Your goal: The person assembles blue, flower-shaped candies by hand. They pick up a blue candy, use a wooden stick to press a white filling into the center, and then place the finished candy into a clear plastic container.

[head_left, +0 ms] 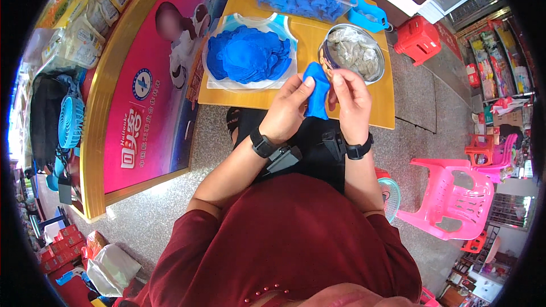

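Observation:
Over the table's near edge I hold up a small piece of blue cloth-like material (316, 92), folded lengthwise. My left hand (289, 108) pinches it between thumb and fingers from the left. Close against its right edge is my right hand (354, 102), with thumb and fingers drawn together; whatever lies between those fingertips is hidden or too small to name. Just beyond my hands, a heap of matching blue pieces (248, 54) lies on a white and light-blue cloth (278, 23). A round tin (380, 71) holding crumpled greyish-white material (354, 50) stands beyond my right hand.
The wooden table (239, 98) also bears a clear plastic bin (348, 10) of blue pieces and a blue container (368, 16). A pink-panelled counter (153, 85) stands along the left. To the right are a red stool (418, 40) and a pink chair (455, 199).

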`<state>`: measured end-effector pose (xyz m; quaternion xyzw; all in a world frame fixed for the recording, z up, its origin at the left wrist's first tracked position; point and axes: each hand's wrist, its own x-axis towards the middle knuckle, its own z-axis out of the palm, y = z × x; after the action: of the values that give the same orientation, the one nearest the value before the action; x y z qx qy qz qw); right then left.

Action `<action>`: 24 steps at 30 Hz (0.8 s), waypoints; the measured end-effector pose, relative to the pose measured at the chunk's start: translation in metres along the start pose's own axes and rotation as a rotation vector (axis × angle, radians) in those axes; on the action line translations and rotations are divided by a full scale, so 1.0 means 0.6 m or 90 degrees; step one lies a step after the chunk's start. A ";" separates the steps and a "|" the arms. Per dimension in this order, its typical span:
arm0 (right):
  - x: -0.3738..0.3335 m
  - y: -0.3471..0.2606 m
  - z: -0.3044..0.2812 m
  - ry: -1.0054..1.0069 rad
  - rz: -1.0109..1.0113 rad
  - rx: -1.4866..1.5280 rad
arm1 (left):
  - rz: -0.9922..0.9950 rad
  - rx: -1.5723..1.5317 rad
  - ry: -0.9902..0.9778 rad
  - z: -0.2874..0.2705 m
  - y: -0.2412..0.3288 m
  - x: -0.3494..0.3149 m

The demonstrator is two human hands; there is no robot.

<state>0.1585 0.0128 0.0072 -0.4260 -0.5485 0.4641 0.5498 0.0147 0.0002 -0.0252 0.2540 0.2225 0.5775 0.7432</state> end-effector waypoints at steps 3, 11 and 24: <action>-0.014 0.011 -0.008 -0.019 -0.097 -0.081 | 0.032 -0.018 0.012 -0.004 0.004 0.005; -0.023 0.014 0.027 -0.044 -0.226 -0.326 | 0.080 -0.049 -0.001 -0.005 0.006 0.009; -0.018 0.042 0.042 -0.062 -0.193 -0.218 | 0.160 -0.046 0.093 0.005 0.001 0.002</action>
<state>0.1329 0.0063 -0.0189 -0.4028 -0.7028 0.2963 0.5060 0.0163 0.0009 -0.0222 0.2106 0.2214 0.6905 0.6556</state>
